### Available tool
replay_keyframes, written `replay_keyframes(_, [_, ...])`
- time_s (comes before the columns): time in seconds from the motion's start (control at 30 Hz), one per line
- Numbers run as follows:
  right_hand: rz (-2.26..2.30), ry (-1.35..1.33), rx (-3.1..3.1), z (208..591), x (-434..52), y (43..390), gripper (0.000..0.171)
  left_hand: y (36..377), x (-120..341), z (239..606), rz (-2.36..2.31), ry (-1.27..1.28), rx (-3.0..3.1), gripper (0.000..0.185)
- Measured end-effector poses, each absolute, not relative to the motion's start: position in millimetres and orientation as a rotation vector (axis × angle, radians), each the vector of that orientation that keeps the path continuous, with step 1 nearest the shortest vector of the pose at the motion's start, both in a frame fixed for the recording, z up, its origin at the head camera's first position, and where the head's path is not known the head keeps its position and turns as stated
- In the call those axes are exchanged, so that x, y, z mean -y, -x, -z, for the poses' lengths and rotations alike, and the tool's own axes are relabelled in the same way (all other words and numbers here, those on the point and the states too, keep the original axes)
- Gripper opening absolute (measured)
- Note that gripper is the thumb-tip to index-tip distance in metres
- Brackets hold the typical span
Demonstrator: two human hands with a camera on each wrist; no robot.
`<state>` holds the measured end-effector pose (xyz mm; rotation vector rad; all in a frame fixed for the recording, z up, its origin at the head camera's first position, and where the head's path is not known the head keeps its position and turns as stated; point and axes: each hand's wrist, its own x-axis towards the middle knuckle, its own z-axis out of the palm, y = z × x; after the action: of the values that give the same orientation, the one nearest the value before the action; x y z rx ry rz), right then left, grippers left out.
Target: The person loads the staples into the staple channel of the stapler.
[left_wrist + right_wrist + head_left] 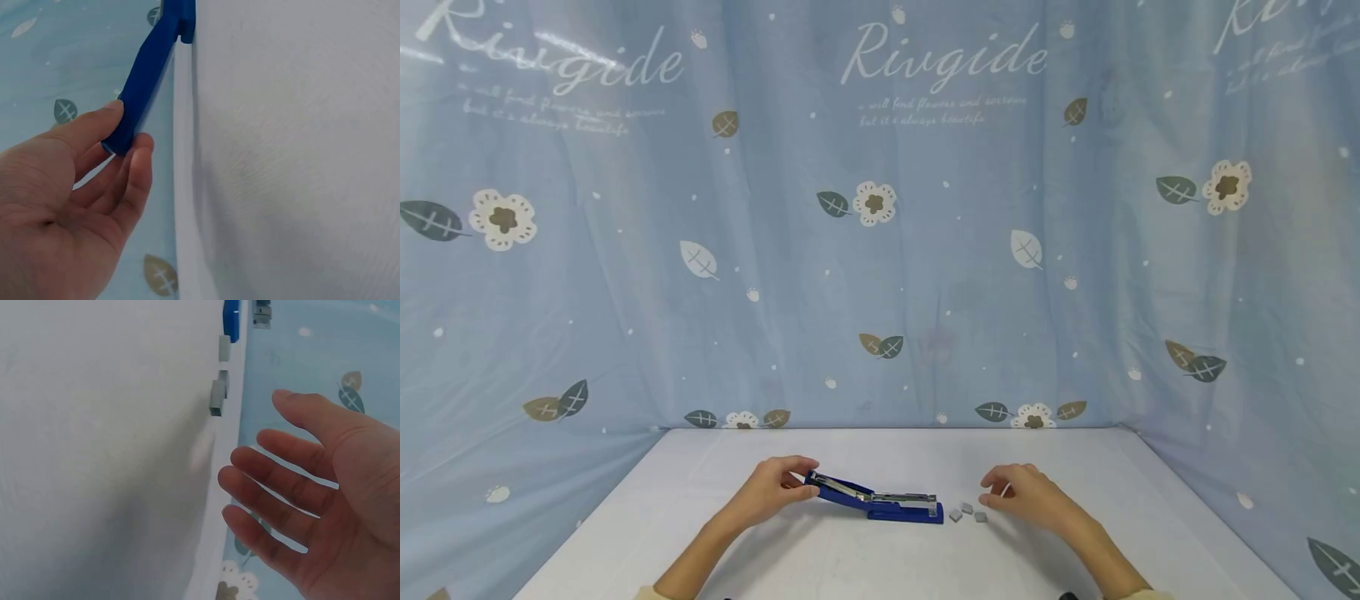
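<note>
A blue stapler (880, 502) lies on the white table (820, 558), its top arm swung up to the left so the metal staple channel shows. My left hand (800, 482) pinches the raised end of that blue arm (147, 69) between thumb and fingers (139, 164). Three small grey staple blocks (967, 512) lie just right of the stapler's base. My right hand (996, 490) hovers beside them with fingers (269, 481) spread and relaxed, holding nothing. The staple blocks (217, 397) show ahead of its fingertips in the right wrist view.
A blue curtain (880, 250) printed with flowers and leaves closes in the table at the back and both sides. Bare white tabletop stretches in front of and behind the stapler.
</note>
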<state>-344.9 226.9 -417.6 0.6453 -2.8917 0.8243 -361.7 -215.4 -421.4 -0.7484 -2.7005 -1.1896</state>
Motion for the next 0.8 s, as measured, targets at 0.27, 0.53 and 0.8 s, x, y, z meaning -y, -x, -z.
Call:
replay_keyframes(0.27, [-0.854,-0.719,2.894,425,-224,348,0.027,362,215,425,1.381,0.790,2.650,0.044])
replay_keyframes(0.53, [-0.847,-0.744,2.897,428,-222,345,0.025,363,215,427,1.525,0.760,2.639,0.043])
replay_keyframes(0.8, [-0.858,-0.758,2.892,429,-221,344,0.026,363,215,429,1.611,0.756,2.628,0.045])
